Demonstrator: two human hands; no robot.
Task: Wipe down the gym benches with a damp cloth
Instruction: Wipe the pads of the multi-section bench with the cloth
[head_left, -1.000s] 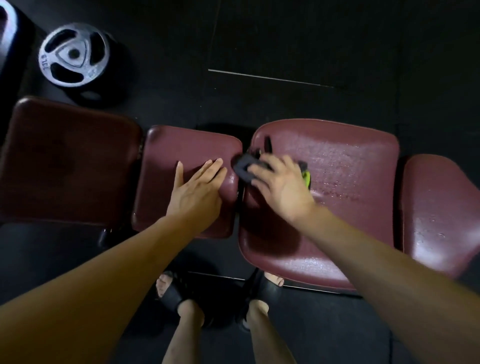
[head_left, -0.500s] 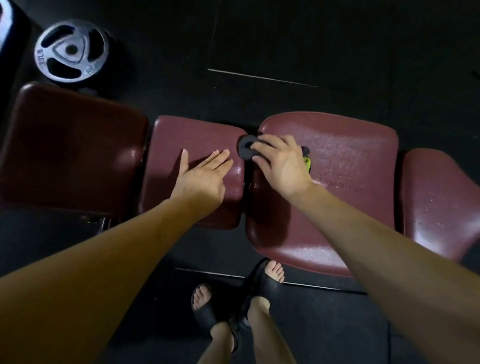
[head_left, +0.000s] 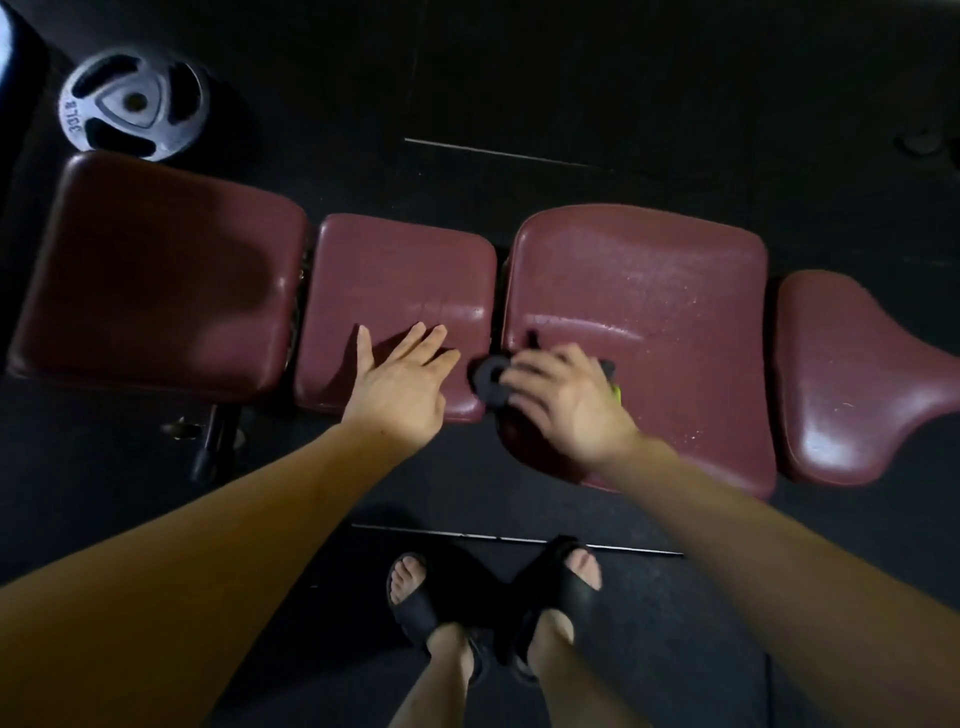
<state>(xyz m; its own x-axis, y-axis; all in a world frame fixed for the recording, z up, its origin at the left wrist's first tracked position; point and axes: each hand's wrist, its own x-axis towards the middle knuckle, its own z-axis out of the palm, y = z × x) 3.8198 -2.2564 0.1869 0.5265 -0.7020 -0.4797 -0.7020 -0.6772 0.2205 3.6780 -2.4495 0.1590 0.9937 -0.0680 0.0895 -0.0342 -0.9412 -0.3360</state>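
Head view, looking down: my left hand (head_left: 400, 387) flat, fingers spread, palm pressed on second maroon pad (head_left: 400, 270), holding nothing. My right hand (head_left: 563, 402) clamped over dark cloth (head_left: 488, 376) with yellow-green edge, at near left corner of third pad (head_left: 649, 291), by gap between pads. Wet streaks shine on that pad. Weight plate (head_left: 132, 104) on dark floor, far left. My feet in black slides (head_left: 415, 603) below.

A single wide-angle head view looks steeply down from close above onto the row of maroon vinyl padded benches (head_left: 649, 312), both forearms reaching in from the lower edge.
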